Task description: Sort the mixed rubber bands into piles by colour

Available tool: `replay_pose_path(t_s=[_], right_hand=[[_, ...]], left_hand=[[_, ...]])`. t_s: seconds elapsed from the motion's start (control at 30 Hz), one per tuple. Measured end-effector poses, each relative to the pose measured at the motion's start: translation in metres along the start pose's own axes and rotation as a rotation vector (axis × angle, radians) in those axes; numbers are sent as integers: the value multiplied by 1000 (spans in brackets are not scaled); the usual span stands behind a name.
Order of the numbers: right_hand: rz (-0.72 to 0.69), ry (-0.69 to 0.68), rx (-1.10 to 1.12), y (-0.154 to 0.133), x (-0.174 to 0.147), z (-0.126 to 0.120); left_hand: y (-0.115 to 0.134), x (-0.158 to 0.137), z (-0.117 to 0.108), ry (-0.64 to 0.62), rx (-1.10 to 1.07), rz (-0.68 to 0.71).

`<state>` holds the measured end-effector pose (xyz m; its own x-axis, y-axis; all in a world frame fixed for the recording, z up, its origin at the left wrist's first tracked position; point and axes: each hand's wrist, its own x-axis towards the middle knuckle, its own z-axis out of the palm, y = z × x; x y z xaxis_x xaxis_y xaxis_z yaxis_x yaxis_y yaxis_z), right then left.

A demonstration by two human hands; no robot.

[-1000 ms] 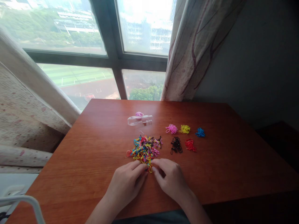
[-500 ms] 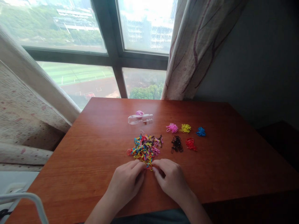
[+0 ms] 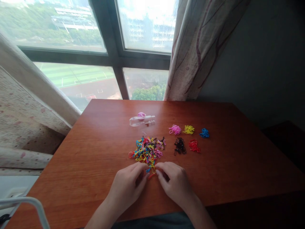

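A mixed pile of small plastic stitch markers in several colours lies before me on the table. At its near edge, my left hand rests with thumb and forefinger apart, next to a blue stitch marker. My right hand faces it across a small gap, fingers curved, thumb and forefinger slightly apart beside a yellow stitch marker. Between the two thumbs a red stitch marker lies on the wood. No marker shows held in either hand; the other fingertips are hidden beneath the hands.
Right of the pile are single-colour heaps: pink, yellow, blue, black and red. A clear plastic container with a pink part lies behind. The wooden table meets a window and curtains.
My left thumb and forefinger have parted. The red marker that was between the fingertips now lies nearer me, and the blue one shows more. My right hand has barely moved.
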<state>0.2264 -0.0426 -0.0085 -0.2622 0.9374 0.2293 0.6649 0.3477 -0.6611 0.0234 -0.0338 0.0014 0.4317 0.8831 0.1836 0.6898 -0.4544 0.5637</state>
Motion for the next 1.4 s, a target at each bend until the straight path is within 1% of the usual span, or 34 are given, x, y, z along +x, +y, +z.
replay_pose_path(t_s=[0.17, 0.37, 0.6, 0.7, 0.8, 0.93, 1.03, 1.1, 1.2, 1.27, 1.4], right_hand=[[4, 32, 10, 3, -5, 0], [6, 46, 9, 5, -9, -2], [7, 57, 3, 4, -9, -1], [4, 40, 7, 2, -8, -2], [-28, -3, 14, 1, -9, -4], [-55, -38, 10, -1, -9, -5], [-58, -34, 11, -2, -9, -4], [-61, -8, 22, 0, -10, -5], [-37, 82, 31, 12, -12, -12], [19, 179, 12, 27, -12, -24], [197, 426, -111, 67, -9, -59]], left_hand=[[5, -3, 3, -31, 120, 70], [11, -7, 7, -73, 188, 65], [10, -7, 10, -56, 221, 33], [9, -8, 10, -11, 219, 39], [8, -8, 10, 31, 170, 53], [10, -6, 12, 33, 110, 87], [11, -5, 12, 46, 96, 103], [12, -4, 11, 63, 76, 89], [11, -3, 7, 92, 60, 47], [10, -3, 6, 96, 74, 38], [10, -3, 9, 51, 121, 92]])
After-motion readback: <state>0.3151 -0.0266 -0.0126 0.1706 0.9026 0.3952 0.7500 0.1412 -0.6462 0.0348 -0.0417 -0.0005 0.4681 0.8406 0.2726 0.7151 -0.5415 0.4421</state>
